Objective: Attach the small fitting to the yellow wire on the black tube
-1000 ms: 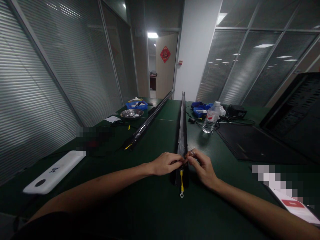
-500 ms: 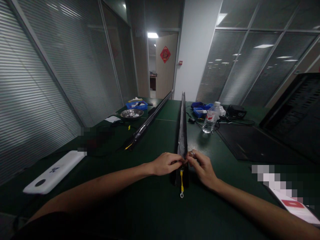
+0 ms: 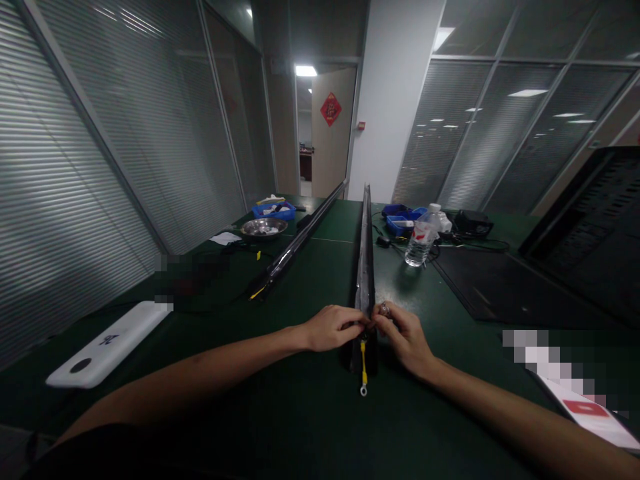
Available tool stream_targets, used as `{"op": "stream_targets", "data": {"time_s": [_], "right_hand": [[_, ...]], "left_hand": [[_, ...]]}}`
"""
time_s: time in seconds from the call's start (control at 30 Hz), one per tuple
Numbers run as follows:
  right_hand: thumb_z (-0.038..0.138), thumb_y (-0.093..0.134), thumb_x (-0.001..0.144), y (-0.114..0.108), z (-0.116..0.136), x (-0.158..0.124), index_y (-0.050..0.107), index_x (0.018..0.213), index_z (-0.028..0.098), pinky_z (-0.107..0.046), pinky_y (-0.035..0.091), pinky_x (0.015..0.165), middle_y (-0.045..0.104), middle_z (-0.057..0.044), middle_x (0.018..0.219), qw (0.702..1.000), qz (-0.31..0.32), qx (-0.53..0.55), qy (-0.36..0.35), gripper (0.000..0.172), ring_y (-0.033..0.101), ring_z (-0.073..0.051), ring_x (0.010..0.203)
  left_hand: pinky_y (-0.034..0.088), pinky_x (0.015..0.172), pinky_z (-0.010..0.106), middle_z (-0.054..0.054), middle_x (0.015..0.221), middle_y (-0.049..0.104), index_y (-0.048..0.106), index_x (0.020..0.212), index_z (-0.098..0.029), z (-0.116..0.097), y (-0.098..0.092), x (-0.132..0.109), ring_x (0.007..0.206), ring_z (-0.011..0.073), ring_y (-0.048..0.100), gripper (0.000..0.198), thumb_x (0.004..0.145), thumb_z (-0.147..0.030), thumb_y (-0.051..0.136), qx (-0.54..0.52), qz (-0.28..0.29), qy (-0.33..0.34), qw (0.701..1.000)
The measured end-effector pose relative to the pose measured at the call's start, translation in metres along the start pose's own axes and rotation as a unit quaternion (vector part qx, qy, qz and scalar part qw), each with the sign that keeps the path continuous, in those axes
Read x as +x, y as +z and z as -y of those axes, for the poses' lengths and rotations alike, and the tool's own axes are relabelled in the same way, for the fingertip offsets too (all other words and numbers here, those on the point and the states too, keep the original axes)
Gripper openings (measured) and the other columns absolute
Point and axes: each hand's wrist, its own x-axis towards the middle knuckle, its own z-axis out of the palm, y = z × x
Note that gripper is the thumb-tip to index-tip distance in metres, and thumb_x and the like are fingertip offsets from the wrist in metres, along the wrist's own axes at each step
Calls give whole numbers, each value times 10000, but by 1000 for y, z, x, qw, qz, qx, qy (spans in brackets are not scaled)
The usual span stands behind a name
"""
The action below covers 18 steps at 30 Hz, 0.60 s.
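A long black rail [image 3: 365, 253] lies on the green table [image 3: 300, 413], running straight away from me. From its near end hangs a short yellow wire with a ring terminal [image 3: 363, 370]. My left hand [image 3: 330, 328] and my right hand [image 3: 404, 337] meet at the rail's near end, fingertips pinched together on its top edge. The exact thing between the fingertips is too small to make out. A second long black rail [image 3: 300, 240] lies to the left, angled toward the far side.
A white flat device [image 3: 107, 343] lies at the left. A metal bowl [image 3: 263, 227] and blue bins [image 3: 274, 211] sit far left; a water bottle [image 3: 419, 241], more blue bins [image 3: 403, 220] and cables far right. A black mat [image 3: 505, 287] and a paper [image 3: 590, 410] are at the right.
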Motion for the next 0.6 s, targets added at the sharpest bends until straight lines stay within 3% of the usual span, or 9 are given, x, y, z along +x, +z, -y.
{"op": "stream_targets", "data": {"time_s": [0.6], "right_hand": [[356, 496, 1038, 0, 2, 0, 602, 852, 210, -279, 452, 655, 595, -14, 764, 1000, 17, -14, -8, 260, 574, -175, 683]], "left_hand": [[465, 804, 244, 33, 1033, 698, 666, 1077, -189, 2, 0, 0, 922, 187, 656, 194, 1007, -213, 486, -2, 6, 0, 1000]]}}
